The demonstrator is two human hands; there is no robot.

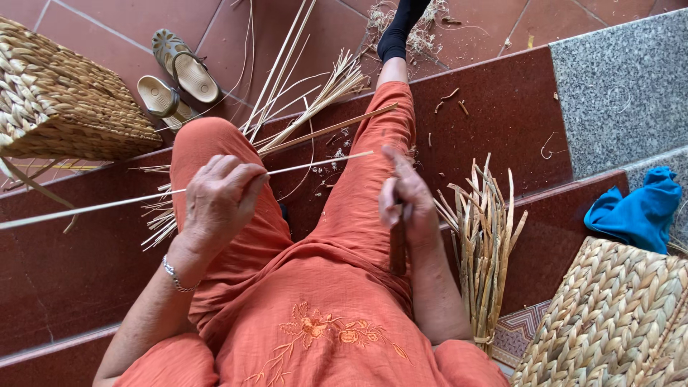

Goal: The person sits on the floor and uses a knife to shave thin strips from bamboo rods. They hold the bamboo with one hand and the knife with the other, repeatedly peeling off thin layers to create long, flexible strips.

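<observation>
Steadily, the left hand (218, 197) pinches a long pale thin reed strip (107, 206) level across the lap — kept taut for working — while the right hand (405, 197) closes around a dark slim tool (398, 247).

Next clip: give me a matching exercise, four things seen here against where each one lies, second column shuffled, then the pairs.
Things:
1. thin pale strip
2. blue cloth
3. pair of sandals
4. bundle of dried reed stalks

Places:
A. on the tiled floor, below the steps
B. pinched in the left hand, running across the lap
C. standing on the step beside the right hand
D. on the right, above a woven basket

Pairs: 1-B, 2-D, 3-A, 4-C
</observation>
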